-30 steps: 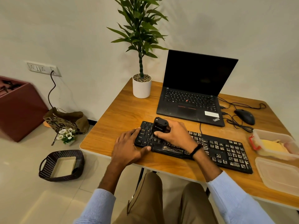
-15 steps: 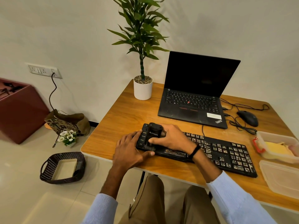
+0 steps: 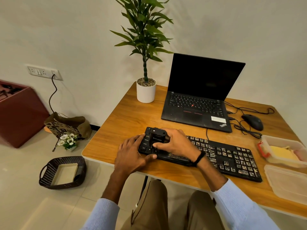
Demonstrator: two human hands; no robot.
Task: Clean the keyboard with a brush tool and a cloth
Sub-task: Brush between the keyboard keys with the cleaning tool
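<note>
A black keyboard (image 3: 232, 158) with dusty, speckled keys lies across the front of the wooden desk (image 3: 126, 117). My right hand (image 3: 176, 143) grips a blocky black brush tool (image 3: 157, 136) that stands on the keyboard's far left keys. My left hand (image 3: 132, 153) rests flat on the desk against the keyboard's left end, thumb along its front edge. A yellow cloth (image 3: 282, 153) lies in an open plastic container (image 3: 280, 141) at the right.
A black laptop (image 3: 197, 107) stands open behind the keyboard, a potted plant (image 3: 146, 90) to its left, a wired mouse (image 3: 252, 122) and cables to its right. A plastic lid (image 3: 287, 181) lies at the right front. On the floor left sits a dark basket (image 3: 63, 173).
My right hand has slid the brush tool leftward along the keyboard, from near the left-middle keys to the far left end. My left hand stays at the keyboard's left end.
</note>
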